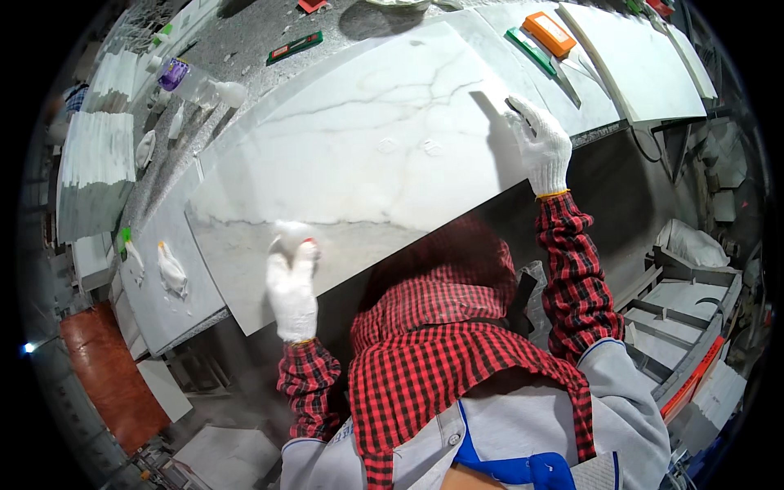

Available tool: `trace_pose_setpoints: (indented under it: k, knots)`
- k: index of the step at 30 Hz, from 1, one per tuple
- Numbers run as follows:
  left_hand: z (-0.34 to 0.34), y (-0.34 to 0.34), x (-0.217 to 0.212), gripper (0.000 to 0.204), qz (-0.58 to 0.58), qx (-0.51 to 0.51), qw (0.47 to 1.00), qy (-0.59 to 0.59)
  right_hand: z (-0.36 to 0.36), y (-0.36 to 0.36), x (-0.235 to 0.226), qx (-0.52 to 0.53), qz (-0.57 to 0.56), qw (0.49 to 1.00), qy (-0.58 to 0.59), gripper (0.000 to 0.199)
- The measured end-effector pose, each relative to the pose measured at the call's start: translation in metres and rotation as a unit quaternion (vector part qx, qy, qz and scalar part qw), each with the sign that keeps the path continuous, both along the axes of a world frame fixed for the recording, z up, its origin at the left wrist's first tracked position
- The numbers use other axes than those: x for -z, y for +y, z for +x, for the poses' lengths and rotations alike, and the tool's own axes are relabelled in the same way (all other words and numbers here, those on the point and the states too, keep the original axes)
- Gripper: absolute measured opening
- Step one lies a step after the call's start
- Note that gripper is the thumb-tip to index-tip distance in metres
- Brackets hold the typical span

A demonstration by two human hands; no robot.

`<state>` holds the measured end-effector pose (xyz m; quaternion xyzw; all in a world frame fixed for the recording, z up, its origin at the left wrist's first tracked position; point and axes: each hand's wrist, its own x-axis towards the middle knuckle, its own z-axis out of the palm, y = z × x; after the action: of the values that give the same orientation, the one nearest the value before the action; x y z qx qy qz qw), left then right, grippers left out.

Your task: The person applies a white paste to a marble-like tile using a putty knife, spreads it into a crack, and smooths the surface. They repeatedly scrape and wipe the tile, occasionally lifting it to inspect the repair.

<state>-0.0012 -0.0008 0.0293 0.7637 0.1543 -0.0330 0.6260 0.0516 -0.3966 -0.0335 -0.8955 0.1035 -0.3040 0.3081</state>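
A large white marble-patterned slab (359, 139) with grey veins lies across the bench in front of me. Over its near left part is my left hand (291, 298) in a white knitted glove, fingers bent together around a blurred whitish thing that I cannot make out. A spot of red shows at one fingertip. My right hand (545, 151), gloved the same way, is at the slab's right edge near its corner, with a gap between its fingers and nothing visible in them. Its shadow falls on the slab.
At the back right lie a green-handled knife (535, 53) and an orange box (549, 34). A green tool (295, 48) lies beyond the slab. On the left are a plastic bottle (192, 82), white gloves (171, 269) and stacked tiles (96, 167). A metal rack (682, 314) stands at right.
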Motion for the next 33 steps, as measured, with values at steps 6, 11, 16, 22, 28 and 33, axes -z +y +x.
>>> trace_pose_setpoints:
  k: [6,11,16,22,28,33]
  knots:
    - [0.026,-0.044,-0.018,0.031,0.052,0.149,0.986,0.050,0.002,-0.002,0.003,0.006,-0.004,0.999,-0.033,0.028]
    - [0.048,-0.051,-0.014,0.039,0.151,0.231,0.960,0.047,0.003,-0.004,0.005,0.007,-0.009,0.999,-0.049,0.028]
    - [0.069,-0.058,-0.015,0.042,0.220,0.291,0.928,0.077,0.002,-0.002,0.000,0.005,-0.004,0.999,-0.040,0.028]
    - [0.082,-0.063,-0.012,0.041,0.232,0.293,0.922,0.100,0.002,-0.002,0.001,0.001,-0.009,0.999,-0.042,0.028]
    - [0.089,-0.066,-0.017,0.042,0.214,0.291,0.923,0.135,0.001,-0.001,-0.001,0.003,-0.003,0.999,-0.036,0.028]
    - [0.091,-0.069,-0.021,0.044,0.201,0.286,0.924,0.154,0.001,-0.002,0.001,0.002,-0.007,0.999,-0.041,0.027]
